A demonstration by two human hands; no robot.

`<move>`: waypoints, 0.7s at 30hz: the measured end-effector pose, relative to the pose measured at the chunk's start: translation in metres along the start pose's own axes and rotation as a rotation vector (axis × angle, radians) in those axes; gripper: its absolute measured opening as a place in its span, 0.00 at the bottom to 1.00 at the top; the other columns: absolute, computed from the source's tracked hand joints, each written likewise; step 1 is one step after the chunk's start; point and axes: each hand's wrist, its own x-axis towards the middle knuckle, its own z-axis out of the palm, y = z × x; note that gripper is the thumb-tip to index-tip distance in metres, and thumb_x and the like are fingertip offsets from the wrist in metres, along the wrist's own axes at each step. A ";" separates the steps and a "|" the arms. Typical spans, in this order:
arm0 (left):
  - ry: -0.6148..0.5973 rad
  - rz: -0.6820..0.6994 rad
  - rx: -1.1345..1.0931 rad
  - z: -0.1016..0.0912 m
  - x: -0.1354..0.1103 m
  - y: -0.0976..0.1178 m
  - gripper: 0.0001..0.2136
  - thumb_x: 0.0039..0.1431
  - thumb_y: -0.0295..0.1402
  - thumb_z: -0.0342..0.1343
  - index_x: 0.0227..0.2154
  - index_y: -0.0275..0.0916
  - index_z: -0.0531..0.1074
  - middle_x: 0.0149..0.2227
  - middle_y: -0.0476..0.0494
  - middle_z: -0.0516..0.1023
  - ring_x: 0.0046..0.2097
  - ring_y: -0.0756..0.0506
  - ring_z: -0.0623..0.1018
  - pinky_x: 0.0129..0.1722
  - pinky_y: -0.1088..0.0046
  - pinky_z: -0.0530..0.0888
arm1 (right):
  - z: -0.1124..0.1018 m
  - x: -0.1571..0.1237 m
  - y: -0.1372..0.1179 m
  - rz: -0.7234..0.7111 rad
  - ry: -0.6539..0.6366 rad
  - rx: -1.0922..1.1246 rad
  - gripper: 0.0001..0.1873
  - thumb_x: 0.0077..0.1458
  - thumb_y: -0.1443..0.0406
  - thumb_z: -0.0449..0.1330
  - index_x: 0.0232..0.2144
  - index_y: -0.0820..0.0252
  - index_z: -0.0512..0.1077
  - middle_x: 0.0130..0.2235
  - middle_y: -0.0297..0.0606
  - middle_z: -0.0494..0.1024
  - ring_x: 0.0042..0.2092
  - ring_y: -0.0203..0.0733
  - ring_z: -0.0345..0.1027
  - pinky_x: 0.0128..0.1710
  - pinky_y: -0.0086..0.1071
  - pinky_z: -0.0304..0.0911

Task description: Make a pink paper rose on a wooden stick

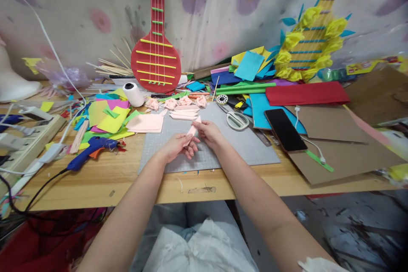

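Note:
Both hands meet over a grey cutting mat and pinch one small pale pink paper strip. My left hand grips its lower end with curled fingers. My right hand holds the upper end between thumb and fingertips. Just beyond lie cut pink pieces, a stack of pink paper squares and several small pink paper roses.
Scissors and a black phone on a white cable lie right of the mat. A blue glue gun, coloured paper scraps, a white spool and a power strip lie left. Paper guitars lean behind. Brown cardboard sits right.

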 end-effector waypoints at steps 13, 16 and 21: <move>-0.088 -0.185 0.142 -0.014 -0.019 0.018 0.17 0.52 0.43 0.50 0.32 0.30 0.70 0.33 0.33 0.77 0.31 0.43 0.77 0.23 0.72 0.72 | -0.010 0.003 -0.007 -0.157 0.153 0.074 0.17 0.29 0.60 0.65 0.14 0.60 0.59 0.13 0.23 0.54 0.16 0.23 0.40 0.16 0.25 0.33; -0.032 -0.094 0.252 -0.018 -0.024 0.034 0.17 0.47 0.43 0.55 0.35 0.34 0.71 0.39 0.36 0.76 0.36 0.44 0.76 0.30 0.71 0.72 | -0.004 0.001 -0.007 -0.194 0.093 0.058 0.17 0.31 0.59 0.64 0.15 0.60 0.59 0.16 0.25 0.59 0.17 0.24 0.40 0.17 0.26 0.34; 0.314 0.218 0.492 -0.011 -0.007 0.043 0.15 0.46 0.43 0.55 0.31 0.35 0.73 0.32 0.44 0.76 0.33 0.48 0.73 0.30 0.75 0.69 | 0.007 -0.003 -0.001 -0.216 -0.012 -0.016 0.17 0.34 0.56 0.63 0.16 0.60 0.61 0.17 0.26 0.61 0.18 0.25 0.42 0.18 0.26 0.37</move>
